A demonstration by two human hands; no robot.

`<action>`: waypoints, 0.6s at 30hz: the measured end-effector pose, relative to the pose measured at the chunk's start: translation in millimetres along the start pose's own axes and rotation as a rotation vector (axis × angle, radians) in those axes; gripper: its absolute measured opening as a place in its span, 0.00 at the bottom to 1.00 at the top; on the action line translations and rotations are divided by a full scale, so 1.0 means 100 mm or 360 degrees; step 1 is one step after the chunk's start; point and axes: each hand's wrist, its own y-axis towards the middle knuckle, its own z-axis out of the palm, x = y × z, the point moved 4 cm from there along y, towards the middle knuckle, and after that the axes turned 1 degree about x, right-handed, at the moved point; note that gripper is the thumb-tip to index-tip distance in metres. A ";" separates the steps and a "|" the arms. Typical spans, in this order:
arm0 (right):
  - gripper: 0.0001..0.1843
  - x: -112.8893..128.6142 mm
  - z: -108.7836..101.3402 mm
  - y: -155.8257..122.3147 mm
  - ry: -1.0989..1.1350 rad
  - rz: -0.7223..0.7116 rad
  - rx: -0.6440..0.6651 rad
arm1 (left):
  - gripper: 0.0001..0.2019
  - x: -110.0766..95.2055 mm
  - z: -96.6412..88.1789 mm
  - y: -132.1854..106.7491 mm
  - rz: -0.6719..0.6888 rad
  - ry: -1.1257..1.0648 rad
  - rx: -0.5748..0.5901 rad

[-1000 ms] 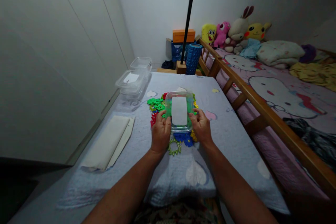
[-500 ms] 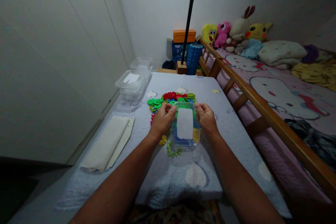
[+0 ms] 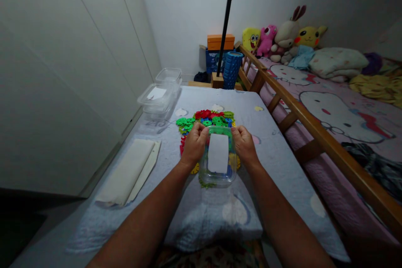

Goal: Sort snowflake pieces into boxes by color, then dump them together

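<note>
A clear plastic container with a white paper label is held between my hands above the table. My left hand pinches its far left corner, and my right hand grips the far right corner. Through the clear plastic and beyond it show colourful toy pieces: green discs, red pieces and yellow pieces. A light-green toothed piece lies under the container's near edge. Part of the pile is hidden behind my hands and the label.
Clear plastic containers stand at the table's far left, one bearing a white paper. A folded cream cloth or sheet lies at left. A wooden bed rail runs along the right, and a black pole rises behind the table.
Both hands have brought the labelled container slightly nearer to me and a little left. It now covers more of the light-green piece, while more of the pile's far side shows.
</note>
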 end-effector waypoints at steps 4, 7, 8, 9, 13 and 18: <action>0.22 -0.01 0.00 -0.03 -0.0065 -0.0047 -0.0002 | 0.10 0.05 0.01 -0.01 -0.0050 -0.0157 0.0013; 0.22 -0.02 0.01 -0.04 -0.0086 -0.0035 0.0011 | 0.11 0.07 0.01 -0.02 -0.0102 -0.0263 0.0024; 0.21 -0.03 0.01 -0.04 -0.0089 -0.0030 0.0013 | 0.11 0.08 0.01 -0.02 -0.0119 -0.0295 0.0029; 0.21 -0.03 0.01 -0.04 -0.0092 -0.0028 0.0014 | 0.11 0.09 0.01 -0.03 -0.0132 -0.0319 0.0030; 0.21 -0.03 0.02 -0.05 -0.0096 -0.0041 0.0003 | 0.12 0.10 0.02 -0.04 -0.0156 -0.0355 0.0018; 0.22 -0.02 0.01 -0.03 0.0003 0.0004 0.0025 | 0.14 0.09 -0.01 -0.04 -0.0266 -0.0373 0.0047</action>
